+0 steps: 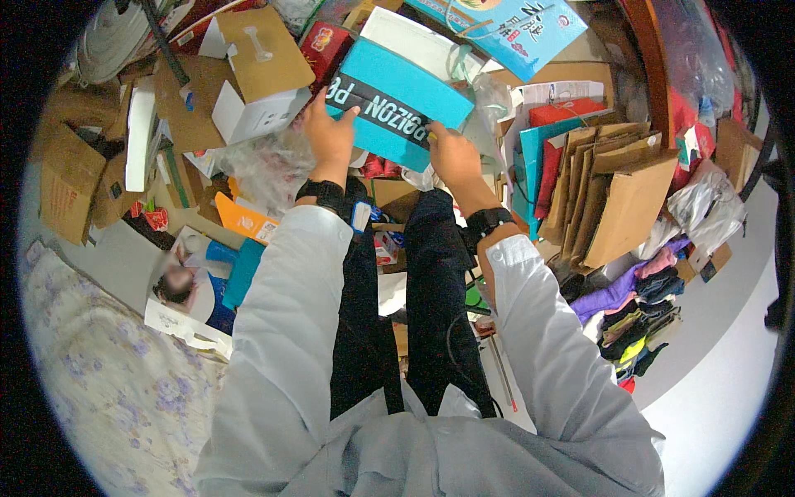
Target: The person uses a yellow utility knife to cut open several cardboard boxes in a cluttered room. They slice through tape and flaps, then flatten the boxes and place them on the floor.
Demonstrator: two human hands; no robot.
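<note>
A teal cardboard box (397, 68) with a black printed band is held up in front of me, above the clutter. My left hand (331, 133) grips its left near corner, thumb lying on the teal face. On the right near corner, my right hand (456, 155) pinches the edge between thumb and fingers. A white panel (413, 37) shows along the box's far side; whether it is a flap of this box I cannot tell. Crumpled clear plastic (267, 164) lies just left of my left hand.
Right of me, flattened brown cardboard pieces (627, 205) stand in a bundle. Brown and white boxes (267, 56) crowd the left, and a light blue printed box (515, 31) lies beyond. Folded clothes (633, 310) are at right, a floral cloth (124, 373) at lower left.
</note>
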